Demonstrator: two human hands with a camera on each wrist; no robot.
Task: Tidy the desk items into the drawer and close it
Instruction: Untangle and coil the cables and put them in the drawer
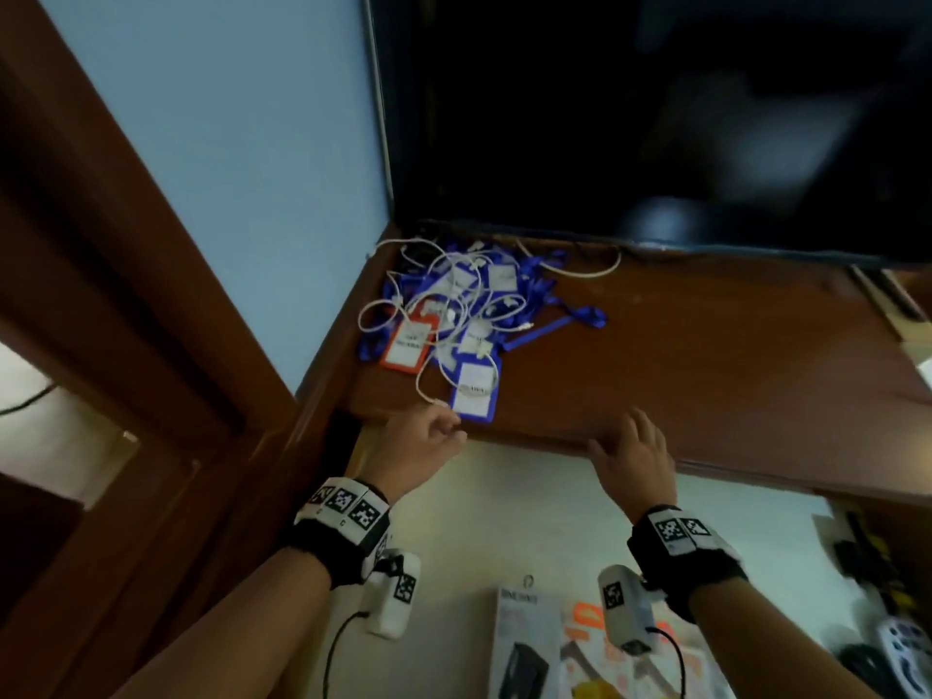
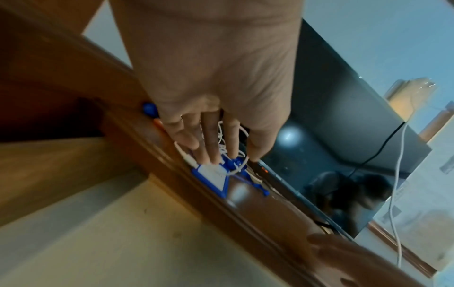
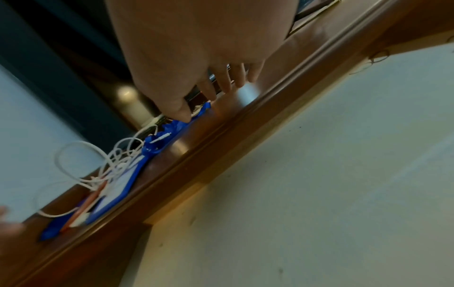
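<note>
A tangle of blue lanyards (image 1: 547, 326), white cables (image 1: 449, 290) and badge holders lies at the desk's back left corner. One blue badge holder (image 1: 473, 388) sits nearest the front edge, with an orange one (image 1: 407, 341) behind it. My left hand (image 1: 432, 433) hovers at the desk edge just short of the blue holder (image 2: 213, 177), fingers loose and holding nothing. My right hand (image 1: 633, 449) hangs over the front edge of the desk (image 1: 706, 355) further right, fingers spread and empty. The right wrist view shows its fingers (image 3: 222, 83) above the wood, beside a lanyard (image 3: 181, 124).
A dark monitor (image 1: 655, 118) stands along the back of the desk. A brown wooden frame (image 1: 126, 254) rises at the left. Below the desk edge is a pale surface (image 1: 529, 496) with boxes (image 1: 524, 643) and a remote (image 1: 903, 653) at the lower right.
</note>
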